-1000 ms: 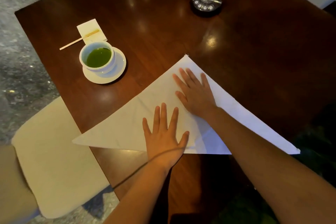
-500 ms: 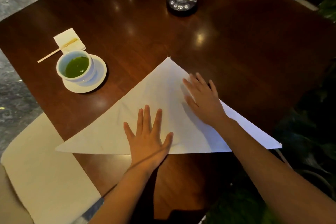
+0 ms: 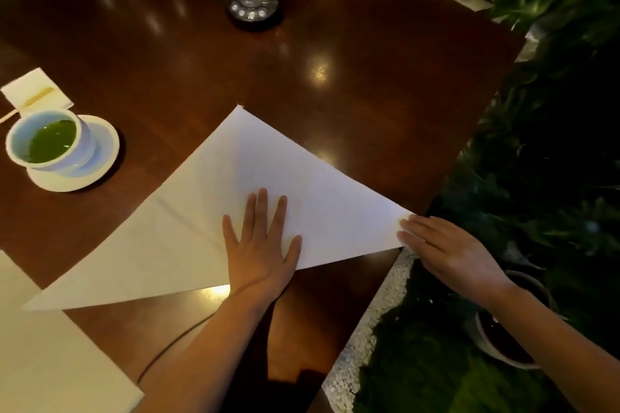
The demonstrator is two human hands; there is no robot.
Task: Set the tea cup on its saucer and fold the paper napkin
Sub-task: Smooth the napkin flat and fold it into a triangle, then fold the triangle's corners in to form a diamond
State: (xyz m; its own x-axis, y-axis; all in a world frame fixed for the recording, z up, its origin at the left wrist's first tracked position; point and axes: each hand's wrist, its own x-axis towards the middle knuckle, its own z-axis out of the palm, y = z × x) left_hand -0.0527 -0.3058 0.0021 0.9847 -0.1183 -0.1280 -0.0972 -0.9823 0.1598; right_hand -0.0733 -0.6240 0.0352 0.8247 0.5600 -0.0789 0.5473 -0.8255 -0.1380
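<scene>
A white paper napkin (image 3: pixel 241 184), folded into a large triangle, lies flat on the dark wooden table (image 3: pixel 352 54). My left hand (image 3: pixel 261 245) presses flat on its near middle, fingers spread and straight. My right hand (image 3: pixel 446 251) rests with straight fingers on the napkin's right corner at the table's edge. A white tea cup (image 3: pixel 47 141) of green tea stands on its white saucer (image 3: pixel 97 161) at the far left.
A menu stand with a button base (image 3: pixel 251 7) stands at the table's far side. A small folded paper with a wooden pick (image 3: pixel 33 94) lies behind the cup. A pale chair seat (image 3: pixel 50 362) is at the lower left. Green plants and a pot (image 3: pixel 503 339) fill the right.
My right hand slid from the napkin's middle out to its right corner. My left hand stays pressed on the napkin. The view has shifted right.
</scene>
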